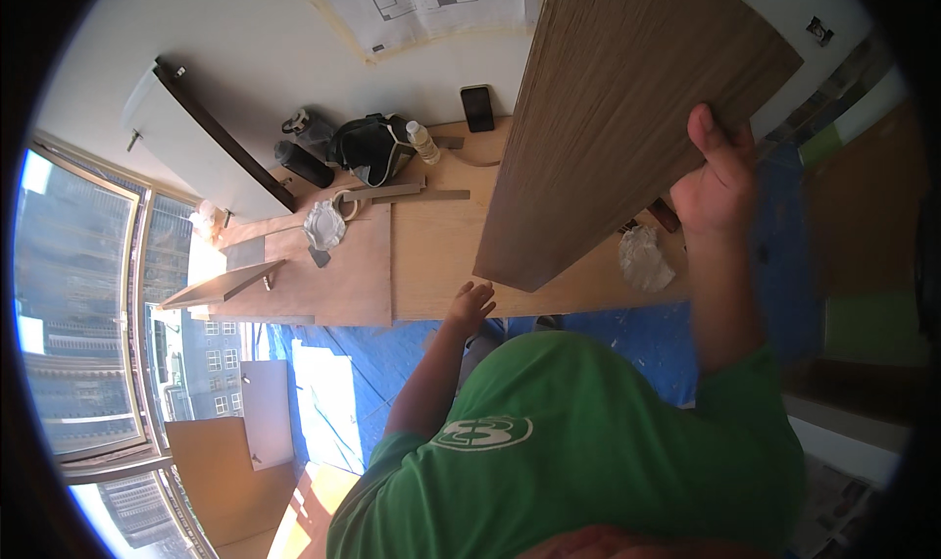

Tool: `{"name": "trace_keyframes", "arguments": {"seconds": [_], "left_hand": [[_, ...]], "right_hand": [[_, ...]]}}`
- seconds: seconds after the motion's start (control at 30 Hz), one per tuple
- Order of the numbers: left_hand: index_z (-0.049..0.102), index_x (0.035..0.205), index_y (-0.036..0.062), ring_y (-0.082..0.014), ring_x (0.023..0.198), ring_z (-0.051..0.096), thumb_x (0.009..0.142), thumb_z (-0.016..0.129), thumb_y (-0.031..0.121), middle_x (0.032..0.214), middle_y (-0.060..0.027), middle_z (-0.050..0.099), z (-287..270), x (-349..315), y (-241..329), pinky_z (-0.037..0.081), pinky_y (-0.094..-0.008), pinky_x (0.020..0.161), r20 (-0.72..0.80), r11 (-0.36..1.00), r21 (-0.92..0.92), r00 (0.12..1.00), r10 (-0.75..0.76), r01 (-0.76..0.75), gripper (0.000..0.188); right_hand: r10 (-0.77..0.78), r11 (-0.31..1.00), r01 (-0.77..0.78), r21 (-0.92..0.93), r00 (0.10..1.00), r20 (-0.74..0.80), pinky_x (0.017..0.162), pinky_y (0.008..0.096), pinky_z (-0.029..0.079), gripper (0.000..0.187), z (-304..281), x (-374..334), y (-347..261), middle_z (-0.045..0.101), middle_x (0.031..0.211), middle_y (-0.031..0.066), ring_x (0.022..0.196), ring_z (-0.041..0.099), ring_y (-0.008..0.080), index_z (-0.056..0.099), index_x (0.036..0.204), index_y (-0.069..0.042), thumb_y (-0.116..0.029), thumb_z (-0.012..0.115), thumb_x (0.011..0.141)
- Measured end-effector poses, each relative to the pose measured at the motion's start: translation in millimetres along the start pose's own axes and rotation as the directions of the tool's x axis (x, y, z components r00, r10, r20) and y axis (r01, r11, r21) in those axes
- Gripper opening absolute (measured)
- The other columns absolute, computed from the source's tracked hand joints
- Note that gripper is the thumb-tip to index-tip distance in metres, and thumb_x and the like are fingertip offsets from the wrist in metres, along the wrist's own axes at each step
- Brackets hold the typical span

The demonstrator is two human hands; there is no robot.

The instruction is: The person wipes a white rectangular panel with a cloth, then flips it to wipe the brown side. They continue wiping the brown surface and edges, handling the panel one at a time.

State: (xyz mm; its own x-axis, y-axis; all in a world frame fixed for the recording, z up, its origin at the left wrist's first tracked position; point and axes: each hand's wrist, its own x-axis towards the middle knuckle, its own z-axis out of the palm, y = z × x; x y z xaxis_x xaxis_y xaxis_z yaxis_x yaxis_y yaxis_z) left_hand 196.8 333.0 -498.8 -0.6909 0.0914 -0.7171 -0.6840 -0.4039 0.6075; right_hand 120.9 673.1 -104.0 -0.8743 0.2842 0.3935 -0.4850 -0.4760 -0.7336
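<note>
Head view: right hand (720,182) clamping wood-grain panel (627,118) at 3 o'clock, fingers wrapped; left hand (471,304) spread, reaching toward 6 o'clock corner. Best steadied low, clear of workbench (431,255).

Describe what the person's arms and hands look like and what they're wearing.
Both hands, the left hand and the right hand, are bare: no gloves, and no rings or watch visible. The forearms are uncovered too. A green short-sleeved shirt with a white round emblem on it covers the upper arms.
</note>
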Motion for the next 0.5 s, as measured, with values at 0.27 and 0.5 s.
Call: {"name": "trace_keyframes", "arguments": {"seconds": [0.27, 0.5], "left_hand": [[0.049, 0.149, -0.0011, -0.0274, 0.13, 0.058, 0.105, 0.057, 0.031, 0.14, -0.0161, 0.063, 10.6, -85.3, 18.4, 0.042, -0.0404, 0.112, 0.397, 0.913, 0.408, 0.896, -0.197, 0.02, 0.055], [0.067, 0.127, -0.0037, -0.0237, 0.126, 0.061, 0.101, 0.062, 0.019, 0.126, -0.0133, 0.071, 54.1, -193.7, 129.6, 0.044, -0.0391, 0.11, 0.717, 0.771, 0.457, 0.696, -0.025, -0.443, 0.035]], "right_hand": [[0.074, 0.994, -0.068, -0.087, 0.994, 0.076, 0.084, 0.0252, 0.054, 0.025, 7.9, -25.9, 15.3, 0.071, 0.105, 0.0052, 0.093, 0.065, 0.0099, 0.066, 0.115, -0.001, -0.005, 0.076, 0.092], [0.098, 0.994, -0.091, -0.065, 0.989, 0.111, 0.079, 0.0264, 0.055, 0.029, -0.4, -31.7, 30.7, 0.068, 0.1, 0.0038, 0.087, 0.064, 0.0103, 0.064, 0.116, 0.0, -0.006, 0.077, 0.091]]}}
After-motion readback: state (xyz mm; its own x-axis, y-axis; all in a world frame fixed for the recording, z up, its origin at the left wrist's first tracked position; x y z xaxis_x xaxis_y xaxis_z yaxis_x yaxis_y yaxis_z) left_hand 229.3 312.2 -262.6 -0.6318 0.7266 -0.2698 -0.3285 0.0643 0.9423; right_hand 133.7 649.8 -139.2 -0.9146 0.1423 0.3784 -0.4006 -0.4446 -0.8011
